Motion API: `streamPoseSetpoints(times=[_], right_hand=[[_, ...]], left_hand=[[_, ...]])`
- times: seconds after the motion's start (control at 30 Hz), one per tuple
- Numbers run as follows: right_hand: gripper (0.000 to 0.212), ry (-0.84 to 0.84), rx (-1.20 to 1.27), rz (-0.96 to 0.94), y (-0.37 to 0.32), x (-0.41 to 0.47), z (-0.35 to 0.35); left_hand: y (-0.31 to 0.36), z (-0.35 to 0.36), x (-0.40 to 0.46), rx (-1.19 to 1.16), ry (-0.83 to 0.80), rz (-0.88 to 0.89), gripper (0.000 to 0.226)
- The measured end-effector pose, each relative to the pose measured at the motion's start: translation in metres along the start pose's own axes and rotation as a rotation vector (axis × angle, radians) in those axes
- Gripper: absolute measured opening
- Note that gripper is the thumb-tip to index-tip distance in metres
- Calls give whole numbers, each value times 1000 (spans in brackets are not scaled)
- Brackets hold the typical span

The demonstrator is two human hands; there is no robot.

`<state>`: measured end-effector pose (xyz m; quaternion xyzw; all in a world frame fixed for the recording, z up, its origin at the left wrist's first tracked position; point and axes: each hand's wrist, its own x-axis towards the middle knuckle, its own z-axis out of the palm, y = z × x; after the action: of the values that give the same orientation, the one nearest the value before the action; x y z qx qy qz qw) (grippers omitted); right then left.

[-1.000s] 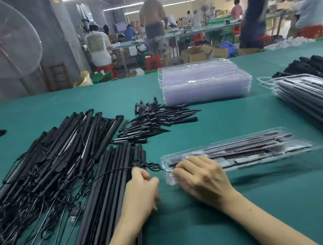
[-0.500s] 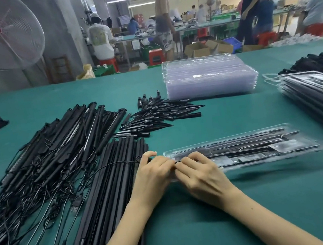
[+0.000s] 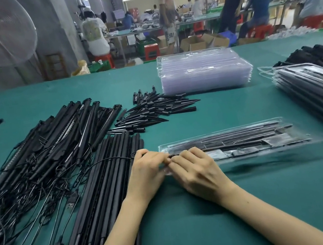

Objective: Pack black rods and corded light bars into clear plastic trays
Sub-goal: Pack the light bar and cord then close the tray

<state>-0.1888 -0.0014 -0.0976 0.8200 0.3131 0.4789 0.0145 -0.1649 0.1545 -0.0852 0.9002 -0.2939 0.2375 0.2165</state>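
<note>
Pinching the near end of a filled clear tray [image 3: 242, 142] with both hands [image 3: 149, 172] [image 3: 196, 171], I'm seeing rods [image 3: 102, 182] and empty trays [image 3: 203, 72] waiting.

Both hands cover the clear tray's [image 3: 243, 148] near end, hiding any grip.

Legible markings: none.
Printing on the shorts [image 3: 171, 34] of a person standing in the background is too blurred to read; the packed tray [image 3: 242, 142] shows no readable label.
</note>
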Motion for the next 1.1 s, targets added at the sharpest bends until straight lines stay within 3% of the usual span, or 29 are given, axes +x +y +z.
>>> streamPoseSetpoints(times=[0.2, 0.4, 0.63, 0.77, 0.97, 1.03, 1.1], right_hand=[[27, -51, -70, 9, -8, 3, -2], [12, -72, -156, -170, -10, 8, 3], [16, -105, -161, -21, -13, 10, 2], [16, -153, -185, -7, -13, 12, -3], [19, -258, -239, -41, -16, 16, -3], [21, -326, -263, -60, -18, 21, -3], [33, -424, -289, -91, -23, 26, -3]], left_hand=[[-5, 5, 0, 1, 8, -26, 26], [-9, 8, 0, 46, 55, 35, 8], [-10, 9, 2, -4, 94, -2, 12], [-11, 8, 0, -183, 90, -213, 49], [-6, 4, 0, -254, 71, -243, 78], [-7, 4, 0, -260, 69, -241, 74], [-9, 6, -1, -226, 60, -213, 56]])
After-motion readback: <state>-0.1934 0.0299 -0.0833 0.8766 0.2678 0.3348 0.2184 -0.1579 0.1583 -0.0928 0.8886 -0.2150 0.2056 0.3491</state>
